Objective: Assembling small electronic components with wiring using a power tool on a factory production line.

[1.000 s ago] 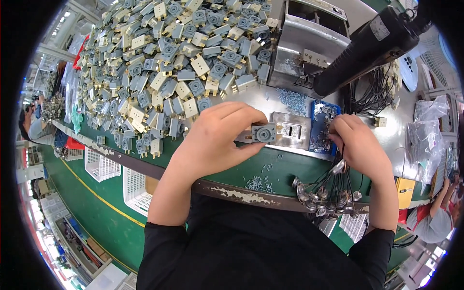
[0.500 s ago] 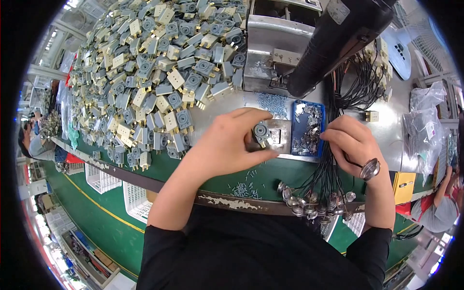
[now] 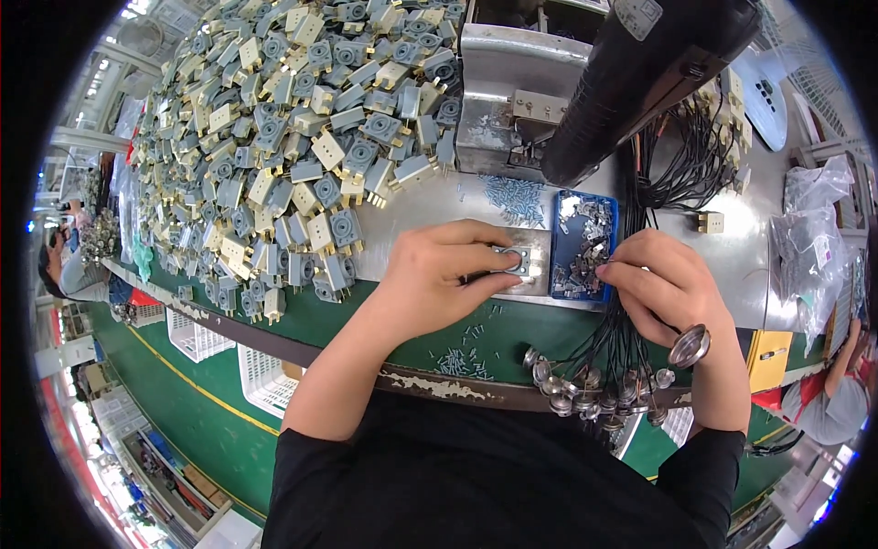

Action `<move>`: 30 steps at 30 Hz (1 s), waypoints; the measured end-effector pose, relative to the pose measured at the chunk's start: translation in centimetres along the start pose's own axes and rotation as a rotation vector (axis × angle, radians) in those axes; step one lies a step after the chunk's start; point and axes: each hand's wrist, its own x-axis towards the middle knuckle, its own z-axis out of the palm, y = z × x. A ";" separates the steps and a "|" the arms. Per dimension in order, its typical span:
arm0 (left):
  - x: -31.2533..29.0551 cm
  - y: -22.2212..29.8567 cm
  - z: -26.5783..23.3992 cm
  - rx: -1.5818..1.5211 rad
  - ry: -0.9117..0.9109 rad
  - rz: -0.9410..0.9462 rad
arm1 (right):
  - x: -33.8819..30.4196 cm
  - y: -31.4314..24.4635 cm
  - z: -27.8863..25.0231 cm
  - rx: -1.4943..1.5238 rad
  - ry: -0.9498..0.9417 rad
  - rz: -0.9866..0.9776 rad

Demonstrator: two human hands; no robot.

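Observation:
My left hand is closed around a small grey plastic housing. The housing sits low over the metal fixture plate, and the fingers partly cover it. At the right edge of a blue tray of small metal clips, my right hand has thumb and index finger pinched together. What lies between those fingertips is too small to make out. Against the right wrist hangs a round metal-capped part; its lead is hidden by the hand.
A big heap of grey and cream plug housings covers the left side. Small screws lie behind the plate, more screws near the front edge. A thick black tool column rises behind. Black cables with round metal ends hang over the edge.
My left hand has lowered and turned the grey housing onto the metal plate. My right hand stays beside the blue tray, its fingertips slightly further into it, and the round metal part has swung lower.

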 end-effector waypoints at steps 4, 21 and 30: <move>0.3 -0.2 -0.9 -0.043 -0.048 0.030 | -0.3 0.3 0.0 0.023 -0.021 -0.029; 5.8 -1.2 -0.6 0.763 -0.063 -0.019 | -0.4 0.0 0.0 -0.002 -0.027 -0.085; 6.2 -0.9 -1.4 0.756 -0.188 0.006 | -0.5 -0.1 -0.1 0.003 -0.034 -0.083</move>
